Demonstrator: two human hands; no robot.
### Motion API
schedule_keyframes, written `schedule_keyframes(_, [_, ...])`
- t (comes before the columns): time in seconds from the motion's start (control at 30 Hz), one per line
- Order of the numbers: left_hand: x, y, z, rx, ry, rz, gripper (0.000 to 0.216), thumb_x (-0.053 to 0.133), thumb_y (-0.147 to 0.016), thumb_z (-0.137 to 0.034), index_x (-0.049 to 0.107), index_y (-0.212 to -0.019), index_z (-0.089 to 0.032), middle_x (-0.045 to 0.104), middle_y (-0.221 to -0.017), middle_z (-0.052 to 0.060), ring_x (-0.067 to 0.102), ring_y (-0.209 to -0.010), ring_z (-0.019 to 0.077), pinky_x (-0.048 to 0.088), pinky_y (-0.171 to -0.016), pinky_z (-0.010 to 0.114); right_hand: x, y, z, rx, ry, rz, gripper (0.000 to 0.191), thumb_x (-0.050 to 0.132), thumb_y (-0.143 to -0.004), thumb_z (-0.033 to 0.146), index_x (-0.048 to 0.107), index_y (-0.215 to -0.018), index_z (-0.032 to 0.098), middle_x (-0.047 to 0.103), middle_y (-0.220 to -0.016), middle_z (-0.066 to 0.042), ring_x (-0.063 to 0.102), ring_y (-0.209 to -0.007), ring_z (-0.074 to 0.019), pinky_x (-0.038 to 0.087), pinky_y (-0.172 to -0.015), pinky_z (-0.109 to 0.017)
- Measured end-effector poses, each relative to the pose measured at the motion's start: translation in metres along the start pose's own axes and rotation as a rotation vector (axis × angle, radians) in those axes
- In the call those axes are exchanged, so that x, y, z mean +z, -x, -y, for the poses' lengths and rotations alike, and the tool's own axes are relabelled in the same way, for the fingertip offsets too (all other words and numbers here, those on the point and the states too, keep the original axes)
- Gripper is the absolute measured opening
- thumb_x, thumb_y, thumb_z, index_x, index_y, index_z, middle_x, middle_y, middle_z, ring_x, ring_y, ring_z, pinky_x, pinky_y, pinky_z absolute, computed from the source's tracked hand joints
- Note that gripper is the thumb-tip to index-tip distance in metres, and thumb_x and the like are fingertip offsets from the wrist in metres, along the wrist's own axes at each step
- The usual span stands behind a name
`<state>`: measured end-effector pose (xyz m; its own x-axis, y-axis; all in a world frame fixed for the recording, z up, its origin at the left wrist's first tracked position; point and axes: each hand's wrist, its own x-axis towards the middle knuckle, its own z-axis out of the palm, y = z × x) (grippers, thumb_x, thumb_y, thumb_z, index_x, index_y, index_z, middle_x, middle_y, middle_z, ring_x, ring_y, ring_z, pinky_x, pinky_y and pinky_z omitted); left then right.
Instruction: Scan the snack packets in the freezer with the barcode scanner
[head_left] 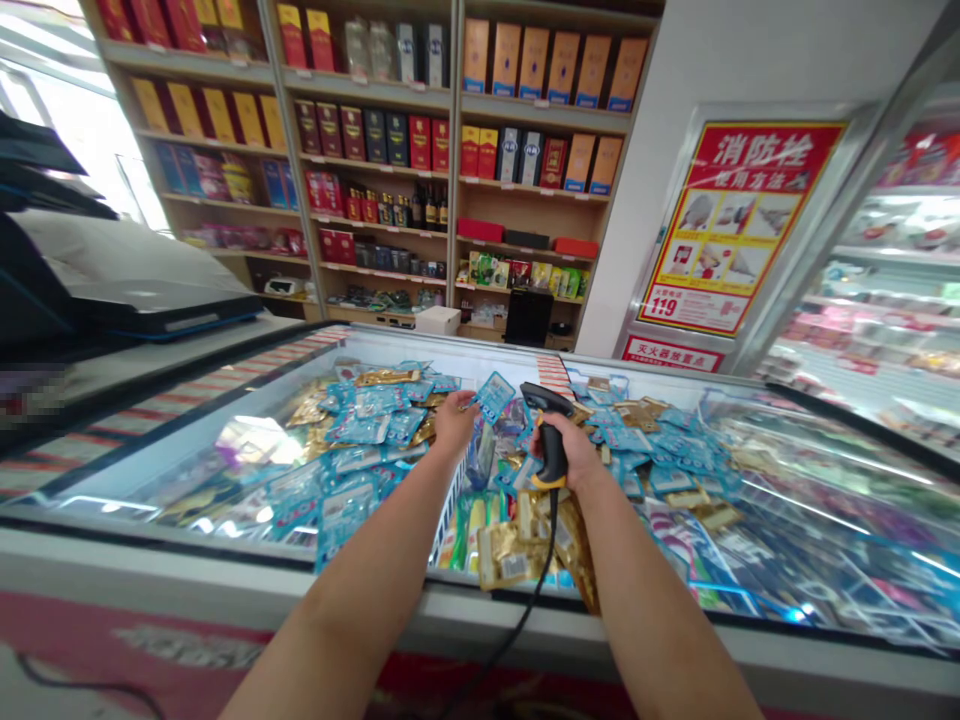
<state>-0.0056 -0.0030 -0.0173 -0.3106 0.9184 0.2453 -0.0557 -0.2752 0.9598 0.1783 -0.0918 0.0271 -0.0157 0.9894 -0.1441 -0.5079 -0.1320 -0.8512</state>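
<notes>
My left hand pinches a small blue packet by its edge, above the middle of a chest freezer. Facing it, my right hand is wrapped round the handle of a black and yellow barcode scanner, whose head points left toward the packet. The scanner's cable runs down over the freezer's front edge. Many blue packets lie on the left glass lid, mixed with gold ones. More blue packets are heaped on the right. Gold packets lie between my forearms.
At the left stands a dark device with a flat platform, beside the freezer. Shelves of boxed goods and bottles rise behind. A red and yellow sign hangs on the wall, and a lit display cooler is at the right.
</notes>
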Motion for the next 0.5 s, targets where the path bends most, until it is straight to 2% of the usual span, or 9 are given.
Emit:
schedule_keyframes(0.13, [0.003, 0.005, -0.005, 0.021, -0.028, 0.040, 0.029, 0.069, -0.070, -0.020, 0.066, -0.098, -0.015, 0.068, -0.094, 0.006, 0.063, -0.070, 0.0126, 0.052, -0.069, 0.027, 0.002, 0.001, 0.001, -0.001, -0.007, -0.004, 0.016, 0.062, -0.077, 0.027, 0.058, -0.067, 0.016, 0.062, -0.051, -0.002, 0.057, -0.041, -0.0134, 0.051, -0.045, -0.023])
schedule_keyframes(0.33, [0.005, 0.015, -0.021, 0.006, -0.078, 0.076, 0.026, 0.065, -0.072, -0.015, 0.066, -0.098, -0.015, 0.069, -0.094, 0.005, 0.062, -0.068, 0.0121, 0.049, -0.064, 0.025, 0.002, 0.001, 0.001, -0.002, -0.050, -0.004, 0.014, 0.061, -0.078, 0.025, 0.058, -0.067, 0.016, 0.061, -0.050, -0.002, 0.056, -0.042, -0.0127, 0.050, -0.044, -0.022])
schedule_keyframes(0.5, [0.004, 0.014, -0.019, 0.007, -0.106, 0.082, 0.027, 0.063, -0.074, -0.014, 0.064, -0.100, -0.016, 0.067, -0.093, 0.005, 0.061, -0.064, 0.0109, 0.049, -0.063, 0.024, -0.003, -0.003, -0.002, -0.014, -0.037, 0.002, 0.015, 0.065, -0.076, 0.028, 0.060, -0.069, 0.016, 0.062, -0.052, -0.001, 0.058, -0.043, -0.0129, 0.053, -0.047, -0.023])
